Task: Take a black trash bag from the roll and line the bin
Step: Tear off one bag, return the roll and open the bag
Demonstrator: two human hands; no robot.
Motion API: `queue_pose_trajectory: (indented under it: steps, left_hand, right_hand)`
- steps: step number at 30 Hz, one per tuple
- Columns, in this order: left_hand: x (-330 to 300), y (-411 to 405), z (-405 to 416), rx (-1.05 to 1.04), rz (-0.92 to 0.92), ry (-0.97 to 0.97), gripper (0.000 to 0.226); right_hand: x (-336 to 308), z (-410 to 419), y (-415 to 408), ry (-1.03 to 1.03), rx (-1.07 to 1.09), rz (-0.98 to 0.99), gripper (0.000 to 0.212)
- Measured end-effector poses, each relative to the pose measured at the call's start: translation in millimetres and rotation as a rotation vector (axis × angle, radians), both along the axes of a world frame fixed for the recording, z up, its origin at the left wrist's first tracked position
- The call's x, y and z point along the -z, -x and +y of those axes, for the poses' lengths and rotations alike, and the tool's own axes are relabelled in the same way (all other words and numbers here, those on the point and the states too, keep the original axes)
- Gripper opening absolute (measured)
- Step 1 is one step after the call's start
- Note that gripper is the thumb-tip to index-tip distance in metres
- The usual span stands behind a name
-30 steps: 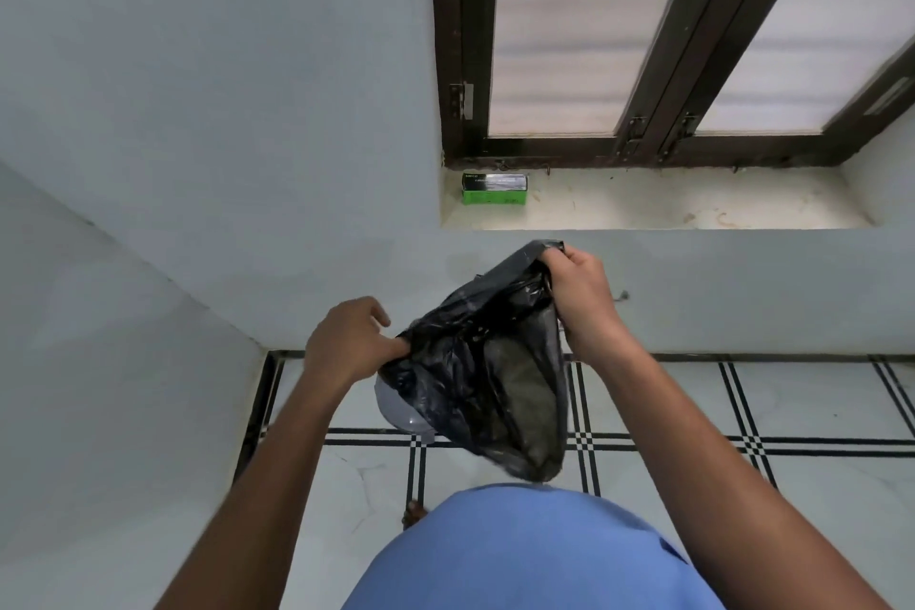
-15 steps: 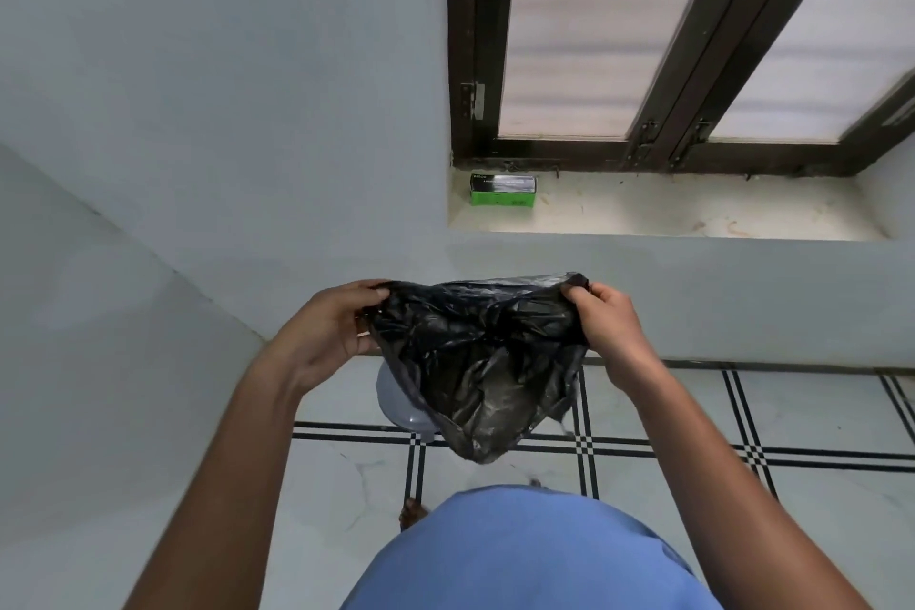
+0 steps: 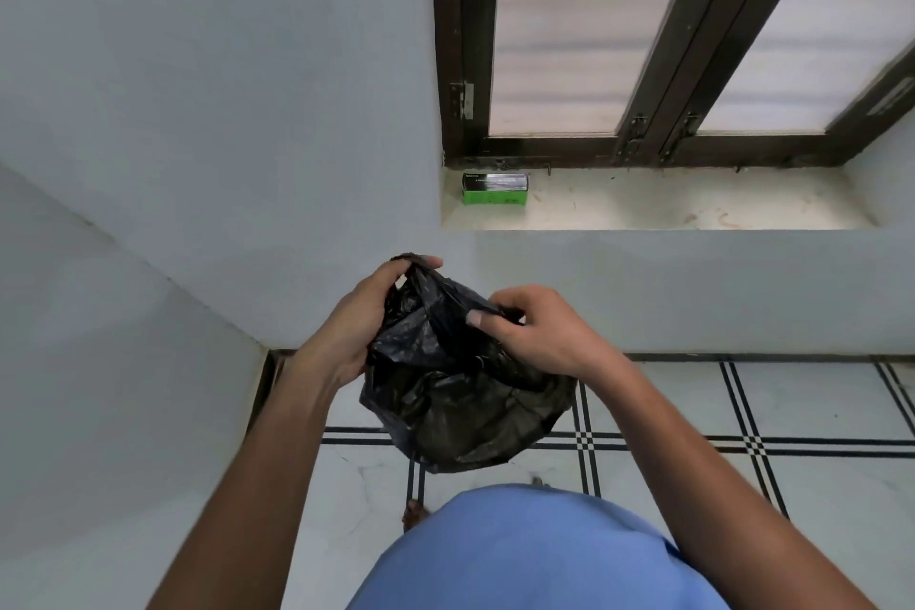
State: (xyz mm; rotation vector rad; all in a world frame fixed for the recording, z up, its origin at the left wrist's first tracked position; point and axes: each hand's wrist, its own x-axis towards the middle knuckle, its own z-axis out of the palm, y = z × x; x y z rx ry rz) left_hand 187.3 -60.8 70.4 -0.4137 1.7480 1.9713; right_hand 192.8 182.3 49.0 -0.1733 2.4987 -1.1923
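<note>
- Here, one crumpled black plastic trash bag (image 3: 460, 391) hangs in the air between two hands, in front of the person's blue shirt (image 3: 534, 555) and above the white tiled floor with black lines (image 3: 792, 411).
- The left hand (image 3: 356, 327) curls its fingers round the bag's upper edge, pinching it at the top.
- The right hand (image 3: 539, 337) pinches a fold of the rim with bent fingers.
- The bag sags downward; what it holds cannot be told.
- One small green and black box (image 3: 495, 188) lies on the pale window sill (image 3: 693, 208), well apart from the bag.
</note>
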Motion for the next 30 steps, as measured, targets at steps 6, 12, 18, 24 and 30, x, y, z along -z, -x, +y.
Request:
queue_pose_trajectory:
  steps: [6, 12, 18, 24, 30]
  left_hand:
    - [8.9, -0.5, -23.6, 0.551, 0.008, 0.911, 0.059]
    - [14.5, 2.3, -37.2, 0.151, 0.161, 1.414, 0.021]
    - [11.4, 7.7, -55.2, 0.093, -0.033, 0.626, 0.024]
    - [-6.3, -13.6, -37.3, 0.113, -0.117, 0.017, 0.029]
    - [28.2, -0.6, -44.9, 0.313, 0.131, 0.814, 0.033]
  right_hand:
    - [-6.9, 13.6, 4.0, 0.406, 0.287, -0.2, 0.027]
    - [-16.5, 32.6, 5.9, -0.14, 0.096, -0.085, 0.053]
    - [-15.6, 31.8, 5.5, -0.034, 0.194, -0.125, 0.035]
    - [-34.8, 5.9, -12.3, 0.412, 0.157, -0.302, 0.034]
    - [-18.2, -8.6, -4.6, 0.334, 0.391, -0.078, 0.014]
